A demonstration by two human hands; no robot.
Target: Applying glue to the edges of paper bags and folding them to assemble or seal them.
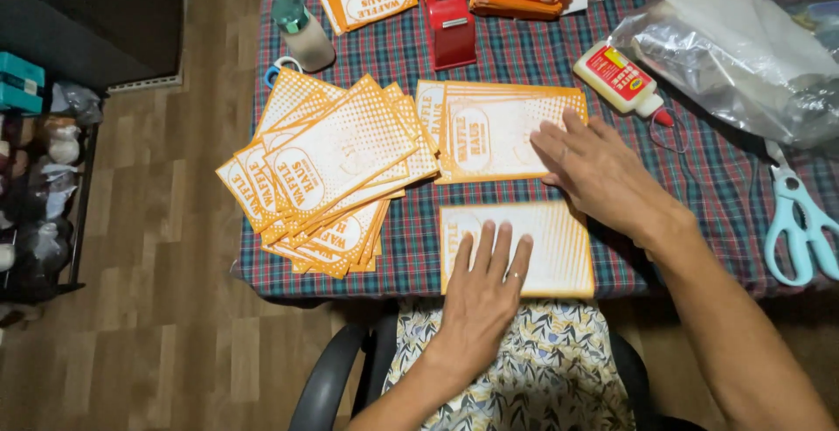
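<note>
My left hand (483,287) lies flat, fingers together, on one orange-and-white printed paper sheet (559,252) at the table's near edge; my right hand (594,169) rests spread on the neat stack (489,129) behind. A fanned pile (328,173) looks finished.

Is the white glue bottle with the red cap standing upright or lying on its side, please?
Lying on its side: the glue bottle rests flat on the plaid tablecloth, red cap pointing lower right.

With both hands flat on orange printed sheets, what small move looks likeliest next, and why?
Probably the right hand slides the top sheet off the neat stack toward the table edge. It rests flat on that stack, while the left hand pins a single sheet lying just below it.
</note>
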